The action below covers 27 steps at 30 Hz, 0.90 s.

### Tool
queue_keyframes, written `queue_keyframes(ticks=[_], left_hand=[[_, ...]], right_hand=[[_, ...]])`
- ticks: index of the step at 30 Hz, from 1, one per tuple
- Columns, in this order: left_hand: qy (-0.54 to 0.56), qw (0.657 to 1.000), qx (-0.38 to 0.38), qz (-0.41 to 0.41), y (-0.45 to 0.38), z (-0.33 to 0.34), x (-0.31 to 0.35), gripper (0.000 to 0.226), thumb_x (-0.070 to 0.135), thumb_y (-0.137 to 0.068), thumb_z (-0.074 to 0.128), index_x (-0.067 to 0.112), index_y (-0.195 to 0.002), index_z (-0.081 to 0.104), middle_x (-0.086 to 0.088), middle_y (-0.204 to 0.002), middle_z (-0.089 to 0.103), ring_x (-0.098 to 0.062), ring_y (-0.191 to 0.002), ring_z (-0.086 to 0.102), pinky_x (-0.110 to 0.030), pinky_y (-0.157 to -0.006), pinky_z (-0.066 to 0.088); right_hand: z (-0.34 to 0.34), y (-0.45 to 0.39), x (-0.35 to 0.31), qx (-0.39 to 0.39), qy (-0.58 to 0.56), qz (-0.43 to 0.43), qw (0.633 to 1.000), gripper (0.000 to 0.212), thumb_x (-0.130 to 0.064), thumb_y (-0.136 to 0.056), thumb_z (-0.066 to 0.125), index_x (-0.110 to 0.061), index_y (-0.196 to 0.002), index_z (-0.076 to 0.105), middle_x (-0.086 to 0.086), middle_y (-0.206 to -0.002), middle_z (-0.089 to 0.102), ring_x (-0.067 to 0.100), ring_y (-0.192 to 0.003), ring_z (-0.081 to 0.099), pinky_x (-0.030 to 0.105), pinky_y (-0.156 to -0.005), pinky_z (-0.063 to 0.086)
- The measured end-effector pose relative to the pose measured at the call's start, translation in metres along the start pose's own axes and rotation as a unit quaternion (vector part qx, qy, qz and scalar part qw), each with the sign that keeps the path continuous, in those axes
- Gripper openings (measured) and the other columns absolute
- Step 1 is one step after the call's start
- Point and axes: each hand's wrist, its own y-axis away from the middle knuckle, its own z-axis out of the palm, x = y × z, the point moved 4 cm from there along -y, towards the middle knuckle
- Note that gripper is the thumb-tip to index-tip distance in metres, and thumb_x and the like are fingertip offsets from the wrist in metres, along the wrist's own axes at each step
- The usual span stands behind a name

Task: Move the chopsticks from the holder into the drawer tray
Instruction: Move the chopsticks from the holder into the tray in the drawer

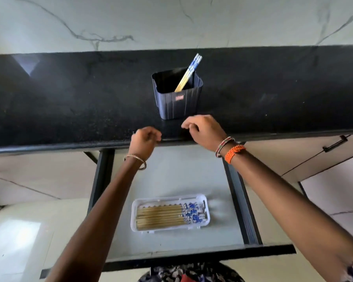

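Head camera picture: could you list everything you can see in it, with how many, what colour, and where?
holder: one, dark blue-grey, standing on the counter near its front edge
chopsticks in holder: apparently two, tan with blue-and-white tops, leaning to the right
counter: one, black, across the middle
wall: white marble, behind the counter
drawer: one, pale floor with dark frame, pulled open below the counter
tray: one, white, inside the drawer
chopsticks in tray: many, tan with blue-and-white ends, lying side by side
cupboard handle: one, black, right
left hand: empty, at the counter edge
right hand: empty, before the holder

Chopstick tips [179, 89] hidden inside holder [178, 102].
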Motion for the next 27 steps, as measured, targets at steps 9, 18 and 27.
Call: queue_keyframes(ticks=[9, 18, 27], left_hand=[[-0.145, 0.974, 0.056, 0.165, -0.109, -0.017, 0.113, 0.043, 0.013, -0.089, 0.047, 0.007, -0.131, 0.042, -0.015, -0.139, 0.041, -0.032, -0.131, 0.033, -0.043, -0.107, 0.034], [-0.208, 0.974, -0.017, 0.088, -0.132, -0.003, 0.074, 0.05, 0.022, -0.093, 0.043, 0.01, -0.14, 0.03, -0.013, -0.146, 0.033, -0.032, -0.138, 0.022, -0.051, -0.109, 0.032], [-0.225, 0.971, -0.015, 0.076, -0.134, -0.006, 0.073, 0.054, 0.038, -0.093, 0.045, 0.015, -0.14, 0.03, -0.011, -0.144, 0.036, -0.032, -0.132, 0.03, -0.05, -0.103, 0.036]], right_hand=[[-0.081, -0.156, 0.019, 0.026, 0.114, 0.019, 0.993, 0.054, 0.009, -0.086, 0.039, -0.002, -0.139, 0.041, 0.016, -0.151, 0.035, 0.028, -0.141, 0.03, 0.031, -0.117, 0.02], [-0.071, -0.211, 0.097, 0.133, -0.13, 0.28, 0.942, 0.05, -0.06, -0.078, 0.059, -0.017, -0.058, 0.045, 0.002, -0.061, 0.053, 0.021, -0.054, 0.05, 0.034, -0.059, 0.047], [-0.073, -0.237, 0.071, 0.103, -0.028, 0.151, 0.983, 0.041, -0.025, -0.091, 0.057, -0.006, -0.055, 0.047, 0.007, -0.054, 0.045, 0.024, -0.06, 0.049, 0.029, -0.06, 0.041]])
